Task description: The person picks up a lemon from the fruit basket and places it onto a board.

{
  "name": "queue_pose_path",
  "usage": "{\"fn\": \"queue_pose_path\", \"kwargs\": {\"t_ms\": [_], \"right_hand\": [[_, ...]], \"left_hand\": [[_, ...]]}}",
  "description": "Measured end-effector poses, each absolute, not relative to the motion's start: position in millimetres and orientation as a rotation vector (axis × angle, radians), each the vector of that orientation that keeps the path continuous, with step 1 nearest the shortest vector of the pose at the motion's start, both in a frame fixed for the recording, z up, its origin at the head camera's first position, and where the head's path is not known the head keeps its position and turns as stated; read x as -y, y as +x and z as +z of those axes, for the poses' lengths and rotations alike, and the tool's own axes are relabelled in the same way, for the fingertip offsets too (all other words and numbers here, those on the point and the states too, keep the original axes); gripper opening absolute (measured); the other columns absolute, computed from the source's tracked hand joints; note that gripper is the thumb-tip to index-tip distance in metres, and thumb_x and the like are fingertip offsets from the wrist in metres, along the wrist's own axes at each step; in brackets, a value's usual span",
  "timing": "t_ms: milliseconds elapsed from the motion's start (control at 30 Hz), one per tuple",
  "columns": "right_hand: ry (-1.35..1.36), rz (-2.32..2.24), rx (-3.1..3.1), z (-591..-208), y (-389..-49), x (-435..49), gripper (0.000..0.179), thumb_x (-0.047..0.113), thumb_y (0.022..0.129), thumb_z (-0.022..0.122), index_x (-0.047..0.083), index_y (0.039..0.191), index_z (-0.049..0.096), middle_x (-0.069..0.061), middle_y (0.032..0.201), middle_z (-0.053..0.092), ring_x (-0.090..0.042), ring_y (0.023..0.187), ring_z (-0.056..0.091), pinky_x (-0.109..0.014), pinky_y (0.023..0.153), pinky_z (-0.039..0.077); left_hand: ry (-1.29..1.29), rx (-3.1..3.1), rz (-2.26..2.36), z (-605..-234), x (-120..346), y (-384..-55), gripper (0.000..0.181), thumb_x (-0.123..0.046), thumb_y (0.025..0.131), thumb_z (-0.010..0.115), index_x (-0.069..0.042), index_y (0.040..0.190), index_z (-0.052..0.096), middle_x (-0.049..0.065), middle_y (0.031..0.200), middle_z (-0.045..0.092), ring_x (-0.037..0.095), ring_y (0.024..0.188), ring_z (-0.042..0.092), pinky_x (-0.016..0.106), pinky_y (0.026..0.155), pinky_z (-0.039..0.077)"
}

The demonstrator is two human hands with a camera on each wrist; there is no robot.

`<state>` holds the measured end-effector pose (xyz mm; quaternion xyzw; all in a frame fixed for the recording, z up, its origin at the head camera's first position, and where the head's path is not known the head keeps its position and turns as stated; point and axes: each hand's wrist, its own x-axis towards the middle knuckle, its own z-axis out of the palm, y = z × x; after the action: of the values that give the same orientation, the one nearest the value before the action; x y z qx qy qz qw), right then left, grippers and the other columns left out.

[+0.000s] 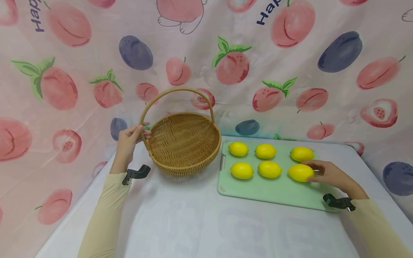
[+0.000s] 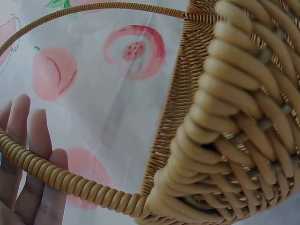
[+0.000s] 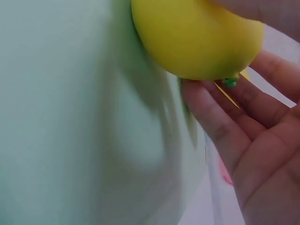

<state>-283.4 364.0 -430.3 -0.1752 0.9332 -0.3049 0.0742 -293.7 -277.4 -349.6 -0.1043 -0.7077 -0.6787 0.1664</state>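
Observation:
A wicker basket [image 1: 184,143] with a tall arched handle tilts forward at the middle left, its hollow facing me. My left hand [image 1: 130,138] holds the handle near its left foot; in the left wrist view several fingers [image 2: 40,136] lie behind the wrapped handle [image 2: 70,183]. On the green cutting board [image 1: 258,190], my right hand [image 1: 329,175] grips the front right lemon [image 1: 300,173] from its right side, thumb on one side and fingers on the other. The right wrist view shows that lemon [image 3: 197,37] close up, its small green tip towards the palm.
Several more lemons stand in two rows on the board, among them a back right lemon [image 1: 302,154] just behind the gripped one and a front left lemon [image 1: 242,170] near the basket. A white cloth [image 1: 180,222] covers the table. A fruit-print curtain [image 1: 200,46] hangs close behind.

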Motion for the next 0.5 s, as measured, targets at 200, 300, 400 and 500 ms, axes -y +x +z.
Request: {"fn": "queue_pose_path", "kwargs": {"t_ms": [200, 300, 400, 500], "right_hand": [[-0.556, -0.945, -2.794, -433.1, -281.4, -367.1, 0.059, 0.024, 0.080, 0.075, 0.003, 0.129, 0.051, -0.015, 0.126, 0.055, 0.024, 0.095, 0.038, -0.007, 0.081, 0.043], [-0.562, -0.938, -2.795, -433.7, -281.2, -368.1, 0.059, 0.024, 0.080, 0.075, 0.004, 0.130, 0.051, -0.012, 0.125, 0.055, 0.024, 0.095, 0.038, -0.008, 0.081, 0.044], [-0.572, -0.939, -2.792, -434.1, -281.1, -368.8, 0.059, 0.023, 0.079, 0.075, 0.003, 0.130, 0.051, -0.012, 0.125, 0.055, 0.023, 0.095, 0.038, -0.009, 0.081, 0.044], [-0.574, -0.964, -2.789, -434.2, -280.6, -369.1, 0.059, 0.023, 0.080, 0.075, 0.003, 0.130, 0.050, -0.011, 0.125, 0.054, 0.023, 0.096, 0.038, -0.007, 0.082, 0.043]], "left_hand": [[-0.290, 2.013, -1.930, -347.2, 273.8, -293.0, 0.020, -0.026, 0.095, 0.054, -0.019, 0.087, 0.070, -0.009, 0.076, 0.071, 0.003, 0.070, 0.068, 0.015, 0.074, 0.054], [-0.277, 2.026, -1.920, -346.3, 272.7, -292.4, 0.019, -0.027, 0.095, 0.054, -0.019, 0.089, 0.070, -0.009, 0.076, 0.071, 0.003, 0.070, 0.067, 0.015, 0.075, 0.054], [-0.270, 2.036, -1.913, -346.8, 272.3, -292.9, 0.017, -0.026, 0.095, 0.054, -0.021, 0.095, 0.070, -0.010, 0.075, 0.071, 0.003, 0.070, 0.068, 0.015, 0.076, 0.054], [-0.279, 2.041, -1.908, -347.7, 272.1, -294.6, 0.017, -0.023, 0.096, 0.053, -0.022, 0.097, 0.070, -0.011, 0.076, 0.071, 0.003, 0.070, 0.068, 0.016, 0.076, 0.054]]}}
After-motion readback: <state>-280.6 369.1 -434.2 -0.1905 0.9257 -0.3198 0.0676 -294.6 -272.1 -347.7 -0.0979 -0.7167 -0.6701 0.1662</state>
